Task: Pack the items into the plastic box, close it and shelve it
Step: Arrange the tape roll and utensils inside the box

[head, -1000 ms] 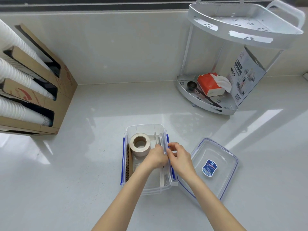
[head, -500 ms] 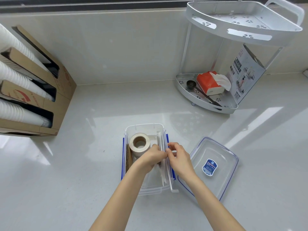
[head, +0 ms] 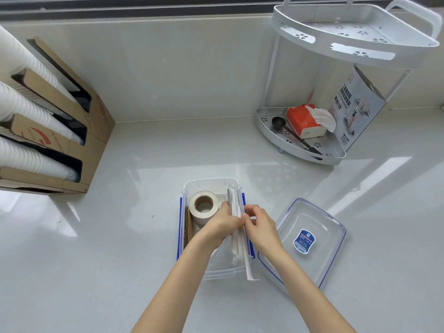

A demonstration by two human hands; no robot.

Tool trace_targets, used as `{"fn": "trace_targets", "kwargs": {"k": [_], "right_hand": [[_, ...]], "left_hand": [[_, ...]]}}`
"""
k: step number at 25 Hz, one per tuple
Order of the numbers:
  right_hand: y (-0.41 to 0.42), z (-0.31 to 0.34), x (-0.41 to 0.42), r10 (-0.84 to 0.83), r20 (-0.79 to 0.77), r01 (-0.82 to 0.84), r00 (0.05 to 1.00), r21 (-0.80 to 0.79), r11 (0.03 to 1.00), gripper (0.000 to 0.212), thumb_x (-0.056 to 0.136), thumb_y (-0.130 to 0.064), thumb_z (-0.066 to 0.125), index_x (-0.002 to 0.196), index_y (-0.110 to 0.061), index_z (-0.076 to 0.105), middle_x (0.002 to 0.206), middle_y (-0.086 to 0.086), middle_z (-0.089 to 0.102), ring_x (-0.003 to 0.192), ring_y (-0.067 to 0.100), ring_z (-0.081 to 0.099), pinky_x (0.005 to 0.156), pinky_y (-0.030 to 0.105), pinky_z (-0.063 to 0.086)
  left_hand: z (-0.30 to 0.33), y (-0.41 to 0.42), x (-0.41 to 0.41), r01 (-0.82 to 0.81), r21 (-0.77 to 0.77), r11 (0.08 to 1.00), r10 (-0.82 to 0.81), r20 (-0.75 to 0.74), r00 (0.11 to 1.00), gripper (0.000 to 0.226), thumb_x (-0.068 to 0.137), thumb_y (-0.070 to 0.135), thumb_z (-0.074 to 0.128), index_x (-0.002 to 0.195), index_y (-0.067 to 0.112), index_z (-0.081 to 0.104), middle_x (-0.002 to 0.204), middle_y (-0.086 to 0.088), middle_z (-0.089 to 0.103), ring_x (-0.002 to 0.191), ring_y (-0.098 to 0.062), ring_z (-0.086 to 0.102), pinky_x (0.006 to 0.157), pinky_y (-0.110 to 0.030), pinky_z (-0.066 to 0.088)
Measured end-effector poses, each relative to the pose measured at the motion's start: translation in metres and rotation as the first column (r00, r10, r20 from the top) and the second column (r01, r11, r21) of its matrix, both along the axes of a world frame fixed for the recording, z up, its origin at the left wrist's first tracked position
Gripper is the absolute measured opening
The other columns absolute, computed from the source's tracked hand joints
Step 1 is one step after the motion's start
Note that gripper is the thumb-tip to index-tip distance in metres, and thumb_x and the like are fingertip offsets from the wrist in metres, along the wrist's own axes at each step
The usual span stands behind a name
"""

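Observation:
A clear plastic box [head: 211,182] with blue side clips sits on the white counter in front of me. Inside it stand a roll of beige tape [head: 203,205] and a strip of brown cardboard [head: 188,229] along the left wall. My left hand [head: 224,224] and my right hand [head: 260,228] both pinch a bundle of white paper-wrapped straws [head: 236,246] lying along the box's right side; one end sticks out over the near rim. The clear lid [head: 310,239] with a blue label lies upside down to the right of the box.
A white two-tier corner shelf [head: 355,48] stands at the back right; its lower tier holds an orange tissue pack [head: 304,120], a black spoon and a printed card. A cardboard dispenser [head: 96,123] with stacks of white cups is at the left.
The straw bundle has slid toward me inside the box, its near end now poking past the rim. Both hands have stayed on it.

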State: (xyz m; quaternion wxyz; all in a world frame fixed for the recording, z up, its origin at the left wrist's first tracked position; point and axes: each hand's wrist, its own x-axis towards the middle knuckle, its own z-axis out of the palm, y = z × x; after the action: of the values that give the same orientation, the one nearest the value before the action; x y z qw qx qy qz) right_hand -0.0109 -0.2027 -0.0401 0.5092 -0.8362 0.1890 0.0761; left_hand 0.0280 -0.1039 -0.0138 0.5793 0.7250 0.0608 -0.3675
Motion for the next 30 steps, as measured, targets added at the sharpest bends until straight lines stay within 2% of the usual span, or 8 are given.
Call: {"fn": "trace_targets", "kwargs": {"k": [2,5,8,11,15,20,23,30], "right_hand": [[-0.001,0.002,0.001,-0.013,0.009,0.013,1.000,0.016,1.000,0.031,0.094,-0.023,0.041,0.122,-0.015,0.051,0.125,0.008,0.053,0.093,0.013,0.052,0.081,0.023,0.040],[0.001,0.008,0.001,-0.037,0.089,0.037,0.995,0.004,0.999,0.031,0.093,-0.022,0.043,0.122,-0.014,0.052,0.120,0.006,0.051,0.097,0.011,0.051,0.082,0.021,0.038],[0.007,0.010,-0.001,-0.011,0.145,0.017,0.989,-0.038,0.999,0.029,0.091,-0.023,0.048,0.118,-0.016,0.058,0.106,-0.002,0.045,0.107,0.015,0.052,0.088,0.022,0.039],[0.008,0.016,-0.001,-0.023,0.195,0.036,0.981,-0.063,0.997,0.022,0.088,-0.025,0.054,0.108,-0.020,0.063,0.095,-0.004,0.047,0.089,0.009,0.052,0.076,0.009,0.036],[0.009,0.026,0.005,-0.055,0.213,0.047,0.975,0.044,0.998,0.014,0.085,-0.025,0.059,0.098,-0.020,0.060,0.082,-0.002,0.054,0.063,0.001,0.051,0.058,-0.002,0.038],[0.026,0.034,0.010,0.009,0.124,-0.021,0.992,0.093,0.995,0.027,0.081,-0.037,0.062,0.104,-0.028,0.051,0.089,-0.007,0.053,0.069,0.000,0.051,0.056,0.007,0.038],[0.032,0.036,0.009,0.045,0.083,-0.060,0.996,0.180,0.982,0.017,0.078,-0.033,0.065,0.091,-0.026,0.057,0.083,-0.005,0.060,0.065,0.007,0.054,0.049,0.014,0.040],[0.026,0.040,0.003,-0.009,0.056,-0.014,0.998,0.405,0.914,0.010,0.083,-0.020,0.062,0.073,-0.019,0.062,0.056,-0.006,0.062,0.043,-0.001,0.058,0.040,0.012,0.044]], "left_hand": [[0.003,0.003,-0.001,-0.018,-0.064,0.998,0.019,0.003,1.000,0.041,0.080,-0.004,0.050,0.119,0.005,0.039,0.100,-0.010,0.060,0.088,-0.021,0.060,0.073,-0.028,0.051],[0.007,0.010,-0.003,-0.066,-0.159,0.985,0.066,-0.006,0.998,0.045,0.080,-0.009,0.045,0.122,0.007,0.040,0.105,-0.016,0.060,0.091,-0.026,0.060,0.078,-0.034,0.051],[0.009,0.015,-0.007,-0.074,-0.259,0.963,0.073,-0.013,0.997,0.044,0.081,-0.010,0.045,0.123,0.004,0.043,0.101,-0.014,0.062,0.081,-0.020,0.063,0.063,-0.024,0.055],[0.009,0.022,-0.010,-0.088,-0.323,0.942,0.084,-0.027,0.996,0.045,0.081,-0.011,0.043,0.122,0.008,0.046,0.095,-0.008,0.065,0.074,-0.014,0.066,0.059,-0.021,0.055],[0.008,0.037,-0.015,-0.149,-0.455,0.878,0.133,-0.068,0.989,0.036,0.084,-0.001,0.052,0.116,0.016,0.055,0.097,-0.006,0.073,0.089,-0.020,0.070,0.073,-0.030,0.059],[0.007,0.044,-0.022,-0.271,-0.382,0.883,0.299,0.013,0.954,0.033,0.084,0.007,0.059,0.116,0.011,0.057,0.108,-0.013,0.069,0.099,-0.024,0.066,0.087,-0.038,0.054],[0.008,0.051,-0.029,-0.215,-0.405,0.889,0.248,0.029,0.968,0.029,0.085,0.006,0.057,0.114,0.004,0.059,0.089,-0.004,0.074,0.081,-0.013,0.071,0.067,-0.021,0.056],[0.006,0.065,-0.037,-0.286,-0.556,0.781,0.243,-0.152,0.958,0.026,0.087,0.006,0.052,0.109,0.013,0.061,0.083,-0.004,0.076,0.077,-0.020,0.072,0.058,-0.028,0.058]]}}
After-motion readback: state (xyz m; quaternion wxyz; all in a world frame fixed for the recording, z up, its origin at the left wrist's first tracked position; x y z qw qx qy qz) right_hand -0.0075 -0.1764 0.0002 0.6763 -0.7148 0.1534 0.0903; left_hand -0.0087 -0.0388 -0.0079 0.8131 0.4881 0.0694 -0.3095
